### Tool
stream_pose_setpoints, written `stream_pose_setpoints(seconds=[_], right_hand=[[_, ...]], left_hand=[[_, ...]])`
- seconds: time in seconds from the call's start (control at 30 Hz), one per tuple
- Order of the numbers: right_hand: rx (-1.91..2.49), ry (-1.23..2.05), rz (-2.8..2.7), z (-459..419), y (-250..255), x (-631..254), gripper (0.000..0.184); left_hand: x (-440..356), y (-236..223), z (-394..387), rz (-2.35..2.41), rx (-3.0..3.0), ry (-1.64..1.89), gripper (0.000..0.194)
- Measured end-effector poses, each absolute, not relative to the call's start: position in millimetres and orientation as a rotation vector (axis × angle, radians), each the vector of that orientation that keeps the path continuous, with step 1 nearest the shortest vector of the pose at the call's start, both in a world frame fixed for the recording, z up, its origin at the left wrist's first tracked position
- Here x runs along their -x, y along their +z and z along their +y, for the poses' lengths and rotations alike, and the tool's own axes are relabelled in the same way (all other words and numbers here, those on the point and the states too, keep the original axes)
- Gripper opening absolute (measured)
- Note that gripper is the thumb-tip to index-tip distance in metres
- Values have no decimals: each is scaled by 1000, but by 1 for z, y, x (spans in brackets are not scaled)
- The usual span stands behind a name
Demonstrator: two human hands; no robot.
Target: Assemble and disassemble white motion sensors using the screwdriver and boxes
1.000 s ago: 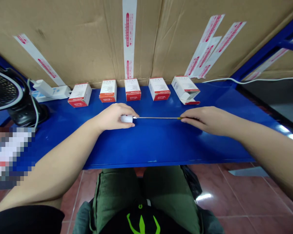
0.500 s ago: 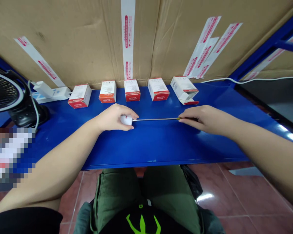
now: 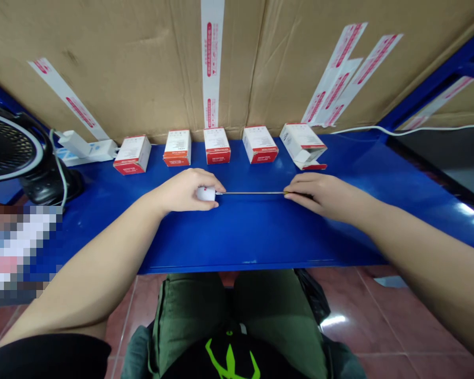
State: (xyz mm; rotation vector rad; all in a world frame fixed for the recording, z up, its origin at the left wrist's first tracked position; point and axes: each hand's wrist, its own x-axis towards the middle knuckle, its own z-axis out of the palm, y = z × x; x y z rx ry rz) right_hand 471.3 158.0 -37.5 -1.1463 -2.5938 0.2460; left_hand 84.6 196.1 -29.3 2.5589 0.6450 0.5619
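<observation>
My left hand (image 3: 185, 190) is curled around a small white device (image 3: 206, 193) with a red mark on its top. A thin, straight metal-looking rod (image 3: 255, 192) runs level from the device's right side, with a short shiny piece where they meet. My right hand (image 3: 312, 192) pinches the rod's far end, where a bit of yellow-brown shows at the fingertips. My right fingers hide the rest of that end. Both hands are just above the blue table (image 3: 237, 237).
Several white and red boxes line the back of the table; the rightmost box (image 3: 303, 146) has its flap open. On the left are a black fan (image 3: 13, 145), a white power strip (image 3: 92, 152) and a blurred-out patch. A cardboard wall (image 3: 142, 63) rises behind.
The view has shifted slightly, so the table and boxes appear a little further right. My right hand is slightly closer to my left. Both keep their grips.
</observation>
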Motion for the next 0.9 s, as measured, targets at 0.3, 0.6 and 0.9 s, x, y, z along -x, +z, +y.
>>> stream_pose_setpoints(seconds=[0.3, 0.6, 0.9], right_hand=[[1273, -84, -2395, 162, -49, -486, 29], [1990, 133, -1780, 219, -19, -509, 35], [2060, 79, -1570, 225, -17, -498, 19]], left_hand=[[-76, -31, 201, 881, -2627, 585, 36], [-79, -28, 197, 1055, -2606, 526, 52], [-77, -32, 206, 1098, -2561, 614, 46]])
